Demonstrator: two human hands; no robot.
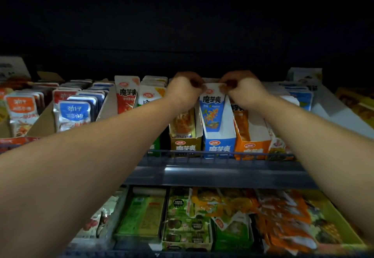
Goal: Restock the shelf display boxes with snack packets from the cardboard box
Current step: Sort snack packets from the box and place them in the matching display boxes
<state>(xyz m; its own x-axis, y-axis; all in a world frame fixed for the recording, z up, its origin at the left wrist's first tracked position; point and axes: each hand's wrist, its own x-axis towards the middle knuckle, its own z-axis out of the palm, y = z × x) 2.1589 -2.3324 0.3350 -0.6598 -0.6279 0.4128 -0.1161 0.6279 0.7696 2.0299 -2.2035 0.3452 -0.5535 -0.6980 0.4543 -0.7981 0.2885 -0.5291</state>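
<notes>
Setting: Dim shop shelving on two tiers, with darkness above and behind the upper tier.
Lower shelf: nearest tier; flat green packets (141, 217) lie at the left and a loose heap of orange plastic packets (283, 221) at the right, their print too blurred to read.
Shelf rail: a dark metal rail (202, 173) fronts the upper tier.
Display boxes: a gold cardboard display box (185, 145), a blue cardboard display box (219, 143) and an orange cardboard display box (253, 149) stand side by side just behind the rail. Each front reads 魔芋爽 under a red oval logo.
Contents: the gold box holds upright packets and the orange box holds orange ones along its left wall.
Task packet: a blue-and-white snack packet (211, 108) printed 魔芋爽 stands upright in the blue box.
Left hand (184, 88): fingers curled, pinching the packet's top left corner.
Right hand (240, 89): fingers curled, pinching its top right corner.
Further left: a red-and-white snack packet (126, 96) with the same characters, then a brown cardboard tray (40, 122) of foil packets (73, 112) labelled 劲仔.
</notes>
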